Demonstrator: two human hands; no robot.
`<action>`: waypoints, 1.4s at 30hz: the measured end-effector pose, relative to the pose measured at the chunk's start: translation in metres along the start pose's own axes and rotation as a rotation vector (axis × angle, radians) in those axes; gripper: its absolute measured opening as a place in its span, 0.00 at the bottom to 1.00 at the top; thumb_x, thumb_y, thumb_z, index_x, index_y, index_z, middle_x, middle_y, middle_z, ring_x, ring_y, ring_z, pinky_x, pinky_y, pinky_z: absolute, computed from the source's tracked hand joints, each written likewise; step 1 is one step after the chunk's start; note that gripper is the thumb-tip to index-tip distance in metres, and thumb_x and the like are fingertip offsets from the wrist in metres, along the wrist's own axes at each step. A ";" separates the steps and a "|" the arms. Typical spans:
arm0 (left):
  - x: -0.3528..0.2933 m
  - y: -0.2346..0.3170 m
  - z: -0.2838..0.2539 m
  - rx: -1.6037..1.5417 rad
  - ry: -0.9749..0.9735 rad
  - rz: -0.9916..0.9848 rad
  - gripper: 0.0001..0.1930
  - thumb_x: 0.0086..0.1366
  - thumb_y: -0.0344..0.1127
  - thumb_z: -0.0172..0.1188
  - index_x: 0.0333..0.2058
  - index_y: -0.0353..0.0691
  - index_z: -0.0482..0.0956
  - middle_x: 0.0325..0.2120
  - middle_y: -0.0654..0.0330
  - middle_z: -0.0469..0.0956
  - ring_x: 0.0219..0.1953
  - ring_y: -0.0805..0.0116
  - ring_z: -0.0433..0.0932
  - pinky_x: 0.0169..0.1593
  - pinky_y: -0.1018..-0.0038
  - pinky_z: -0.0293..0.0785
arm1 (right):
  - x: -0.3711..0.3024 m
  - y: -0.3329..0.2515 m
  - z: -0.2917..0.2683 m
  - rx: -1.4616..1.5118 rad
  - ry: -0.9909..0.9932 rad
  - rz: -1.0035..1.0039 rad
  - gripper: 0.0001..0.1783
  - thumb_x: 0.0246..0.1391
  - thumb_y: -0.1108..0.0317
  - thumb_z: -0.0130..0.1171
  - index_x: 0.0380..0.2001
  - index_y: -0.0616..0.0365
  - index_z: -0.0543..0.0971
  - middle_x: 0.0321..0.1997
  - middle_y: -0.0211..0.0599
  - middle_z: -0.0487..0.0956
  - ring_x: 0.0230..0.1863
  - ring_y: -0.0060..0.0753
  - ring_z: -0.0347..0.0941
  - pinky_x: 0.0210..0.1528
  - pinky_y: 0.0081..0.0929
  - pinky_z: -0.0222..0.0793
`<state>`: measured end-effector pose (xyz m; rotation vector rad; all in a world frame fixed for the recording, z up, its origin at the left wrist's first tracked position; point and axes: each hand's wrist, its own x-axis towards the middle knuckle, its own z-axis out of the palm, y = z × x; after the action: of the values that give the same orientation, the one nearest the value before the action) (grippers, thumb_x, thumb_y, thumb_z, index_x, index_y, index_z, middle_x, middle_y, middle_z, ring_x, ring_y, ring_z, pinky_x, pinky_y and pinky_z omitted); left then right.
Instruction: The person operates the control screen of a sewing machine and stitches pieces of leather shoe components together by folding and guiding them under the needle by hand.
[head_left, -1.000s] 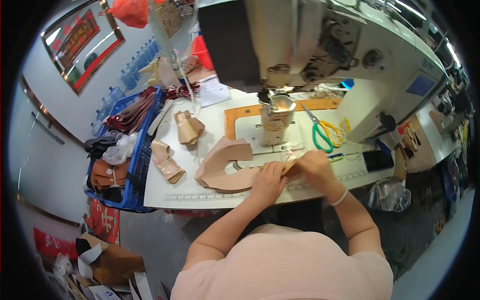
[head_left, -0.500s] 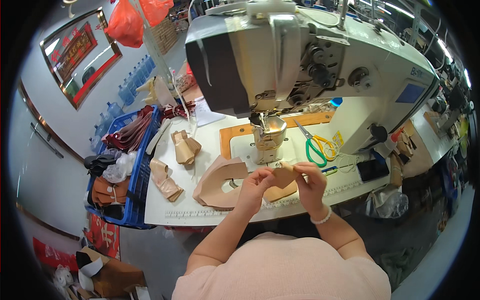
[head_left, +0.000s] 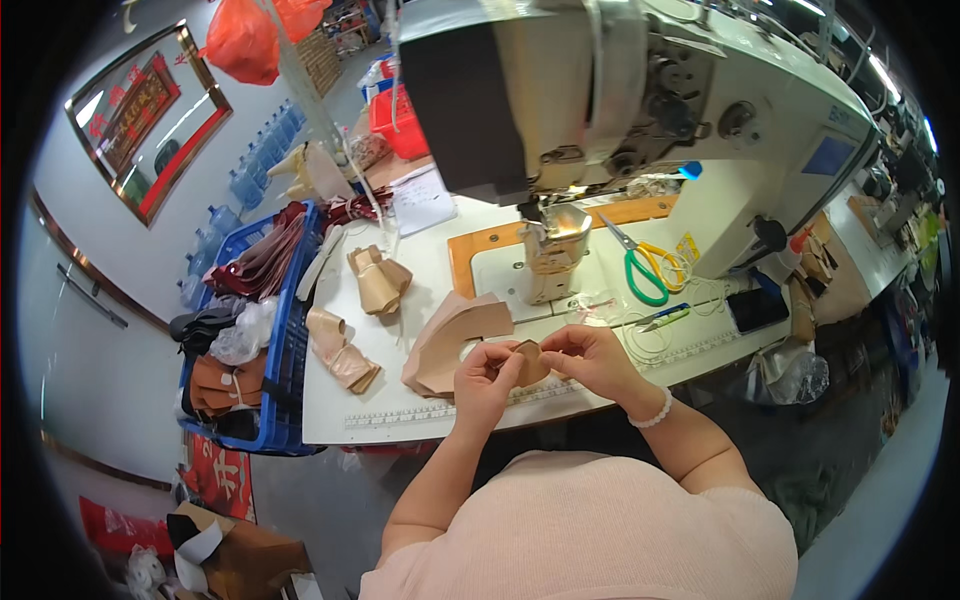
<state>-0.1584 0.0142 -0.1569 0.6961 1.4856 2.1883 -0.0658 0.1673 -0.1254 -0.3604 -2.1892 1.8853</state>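
Observation:
Both hands meet over the front edge of the white sewing table (head_left: 420, 400). My left hand (head_left: 487, 372) and my right hand (head_left: 590, 358) pinch a small tan leather piece (head_left: 527, 352) between their fingertips, left hand on its left edge, right hand on its right. A larger tan curved leather piece (head_left: 452, 340) lies on the table just left of the hands. The sewing machine's (head_left: 640, 90) post and presser foot (head_left: 553, 245) stand right behind the hands. My right wrist wears a white bead bracelet (head_left: 652, 412).
Green-and-yellow scissors (head_left: 645, 268) and a small snipper (head_left: 665, 318) lie right of the post. Folded tan pieces (head_left: 377, 280) and a pink stack (head_left: 338, 350) sit on the table's left. A blue crate (head_left: 285, 350) of leather pieces stands further left. A dark phone (head_left: 757, 307) lies at right.
The hands have lifted the small tan piece off the large piece and drawn it nearer the table's front edge. The view has tilted closer to the machine.

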 end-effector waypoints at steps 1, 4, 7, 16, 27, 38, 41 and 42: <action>-0.001 0.002 -0.005 0.039 0.001 0.003 0.03 0.59 0.24 0.59 0.32 0.34 0.74 0.36 0.58 0.77 0.33 0.80 0.73 0.38 0.84 0.70 | 0.001 0.000 0.005 0.000 -0.009 0.000 0.11 0.50 0.72 0.62 0.37 0.65 0.79 0.33 0.34 0.80 0.33 0.18 0.76 0.37 0.16 0.72; -0.005 0.002 -0.014 0.086 0.013 0.028 0.03 0.59 0.23 0.58 0.32 0.34 0.73 0.36 0.58 0.77 0.34 0.80 0.73 0.39 0.84 0.70 | 0.004 0.004 0.016 0.123 -0.053 -0.039 0.10 0.50 0.73 0.62 0.37 0.65 0.79 0.31 0.32 0.80 0.32 0.17 0.75 0.36 0.15 0.72; -0.008 0.000 -0.015 0.087 0.022 0.052 0.03 0.59 0.22 0.58 0.32 0.34 0.73 0.36 0.58 0.77 0.33 0.80 0.73 0.39 0.84 0.70 | 0.005 0.008 0.018 0.060 -0.054 -0.069 0.10 0.50 0.73 0.62 0.36 0.65 0.79 0.30 0.32 0.80 0.31 0.16 0.75 0.35 0.15 0.72; -0.004 -0.004 0.010 0.055 0.078 -0.041 0.06 0.61 0.29 0.58 0.35 0.34 0.73 0.35 0.58 0.77 0.36 0.76 0.75 0.43 0.80 0.71 | 0.003 0.025 0.013 0.400 0.008 -0.069 0.05 0.51 0.74 0.61 0.29 0.64 0.76 0.24 0.26 0.76 0.25 0.12 0.70 0.27 0.12 0.66; 0.056 0.020 0.023 0.057 -0.093 -0.031 0.09 0.58 0.33 0.60 0.33 0.34 0.75 0.25 0.64 0.75 0.27 0.79 0.72 0.31 0.82 0.68 | 0.003 0.021 -0.007 0.318 0.229 -0.178 0.06 0.51 0.74 0.61 0.33 0.65 0.78 0.28 0.29 0.79 0.27 0.17 0.72 0.32 0.15 0.68; 0.131 0.055 0.046 -0.047 -0.040 -0.341 0.04 0.57 0.31 0.57 0.28 0.38 0.75 0.16 0.64 0.72 0.12 0.79 0.65 0.15 0.83 0.58 | -0.054 0.067 -0.075 -0.727 0.605 -0.566 0.04 0.41 0.76 0.63 0.24 0.58 0.78 0.22 0.36 0.76 0.25 0.40 0.71 0.29 0.32 0.66; 0.132 0.053 0.046 -0.070 -0.042 -0.338 0.03 0.57 0.29 0.56 0.30 0.36 0.74 0.18 0.62 0.72 0.12 0.77 0.65 0.15 0.82 0.58 | -0.052 0.067 -0.072 -0.738 0.592 -0.564 0.04 0.41 0.76 0.63 0.24 0.57 0.78 0.20 0.34 0.74 0.24 0.39 0.69 0.29 0.32 0.65; 0.132 0.052 0.045 -0.074 -0.039 -0.340 0.03 0.57 0.29 0.56 0.30 0.36 0.74 0.18 0.62 0.72 0.12 0.77 0.65 0.15 0.82 0.58 | -0.051 0.066 -0.071 -0.741 0.587 -0.562 0.04 0.41 0.76 0.63 0.24 0.57 0.78 0.20 0.34 0.74 0.24 0.39 0.69 0.29 0.32 0.65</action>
<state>-0.2383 0.1054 -0.0707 0.4222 1.3808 1.9480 0.0083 0.2261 -0.1809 -0.3116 -2.1512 0.5489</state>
